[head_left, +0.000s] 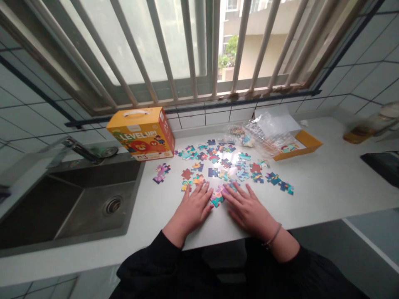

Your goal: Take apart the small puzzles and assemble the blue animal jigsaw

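My left hand [193,207] lies flat on the white counter with its fingers stretched out. Its fingertips touch or nearly touch an orange puzzle piece [198,179]. Just right of it is a small group of pink and teal puzzle pieces [217,200]. My right hand [246,205] rests flat on the other side, fingers extended, partly covering that group's right edge. Many loose puzzle pieces [224,163] spread over the counter beyond both hands. A purple joined cluster of pieces [161,172] sits apart at the left, and a blue-green strip of pieces [279,182] at the right.
A yellow box with a handle [141,135] stands at the back left beside the sink [93,203]. Clear plastic bags [262,128] and an open orange box part [299,145] lie at the back right. A glass vessel [370,122] stands far right. Window bars [188,50] rise behind.
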The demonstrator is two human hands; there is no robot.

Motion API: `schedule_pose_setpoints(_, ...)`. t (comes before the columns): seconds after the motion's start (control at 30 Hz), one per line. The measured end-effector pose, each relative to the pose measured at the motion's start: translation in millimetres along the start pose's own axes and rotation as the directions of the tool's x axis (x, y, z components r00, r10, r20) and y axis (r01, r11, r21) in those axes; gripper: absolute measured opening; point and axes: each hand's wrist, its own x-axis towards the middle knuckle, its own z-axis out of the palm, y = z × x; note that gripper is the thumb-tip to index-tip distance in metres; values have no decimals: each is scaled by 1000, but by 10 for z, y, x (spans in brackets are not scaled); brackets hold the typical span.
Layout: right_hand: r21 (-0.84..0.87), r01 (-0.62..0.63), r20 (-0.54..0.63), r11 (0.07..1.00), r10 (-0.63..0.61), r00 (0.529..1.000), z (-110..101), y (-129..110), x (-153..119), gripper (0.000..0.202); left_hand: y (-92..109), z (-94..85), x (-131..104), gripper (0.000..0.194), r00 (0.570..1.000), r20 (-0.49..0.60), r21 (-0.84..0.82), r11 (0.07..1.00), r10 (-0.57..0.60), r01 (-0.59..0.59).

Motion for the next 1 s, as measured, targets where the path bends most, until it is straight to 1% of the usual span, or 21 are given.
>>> schedule_pose_setpoints(0.07, 72, 94, 10, 993, -95, 995, 27, -109, 22, 62, 58, 13, -54, 59, 999, 40, 1, 1000, -21, 21)
schedule_pose_setpoints(0.13, 104, 110, 4, 988, -111, 994, 31, -147, 32, 61, 100, 8, -90, 60, 997, 50, 5, 998, -62, 62)
schedule_pose_setpoints(0.2, 111, 105, -5, 988, -105, 994, 18, -151, 21, 59, 109, -10, -112, 60, 996, 36, 1, 996, -86, 86)
schedule_pose_setpoints(0.27, 110, 98, -13, 989, -98, 995, -1, -153, -6, 58, 53, -35, -122, 58, 995, 0, -17, 995, -101, 101)
schedule_pose_setpoints(0.33, 105, 90, -31, 990, -88, 996, -16, -166, -40, 58, -107, -70, -119, 56, 985, -64, -33, 986, -163, 161)
schedule_pose_setpoints(0.37, 104, 85, -47, 991, -80, 996, -21, -175, -54, 58, -232, -95, -109, 55, 967, -108, -36, 973, -229, 226)
schedule_pose_setpoints(0.4, 106, 78, -68, 991, -71, 995, -26, -185, -64, 57, -384, -127, -92, 54, 937, -150, -33, 949, -316, 314)
schedule_pose_setpoints(0.47, 117, 67, -106, 991, -55, 993, -34, -201, -72, 54, -745, -217, -34, 52, 860, -215, -21, 883, -462, 469)
schedule_pose_setpoints(0.57, 129, 65, -134, 990, -47, 990, -53, -209, -60, 50, -1287, -388, 88, 53, 798, -245, 7, 822, -551, 570)
schedule_pose_setpoints(0.6, 129, 70, -138, 989, -52, 989, -62, -207, -54, 50, -1432, -442, 127, 52, 795, -217, 9, 813, -566, 582)
schedule_pose_setpoints(0.63, 127, 76, -144, 989, -57, 988, -72, -206, -50, 49, -1550, -488, 158, 52, 810, -165, 7, 820, -563, 572)
schedule_pose_setpoints(0.67, 124, 82, -150, 989, -63, 987, -81, -204, -47, 49, -1642, -523, 181, 52, 810, -143, 8, 818, -568, 575)
schedule_pose_setpoints(0.73, 118, 96, -159, 988, -76, 984, -99, -203, -46, 47, -1754, -558, 195, 54, 794, -133, 30, 799, -593, 601)
schedule_pose_setpoints(0.8, 113, 109, -155, 987, -91, 984, -115, -204, -50, 47, -1801, -555, 171, 57, 758, -155, 10, 766, -634, 643)
schedule_pose_setpoints(0.9, 115, 149, -142, 982, -132, 981, -144, -202, -58, 46, -1808, -531, 86, 57, 704, -229, -118, 737, -672, 665)
schedule_pose_setpoints(0.93, 123, 170, -139, 978, -153, 978, -157, -199, -60, 45, -1792, -528, 54, 54, 675, -261, -190, 723, -690, 665)
schedule_pose_setpoints(0.97, 136, 195, -139, 971, -177, 974, -170, -195, -62, 43, -1759, -528, 23, 50, 631, -290, -278, 695, -719, 663)
schedule_pose_setpoints(1.0, 151, 221, -141, 963, -201, 969, -184, -191, -63, 42, -1705, -530, -1, 46, 575, -306, -381, 651, -759, 657)
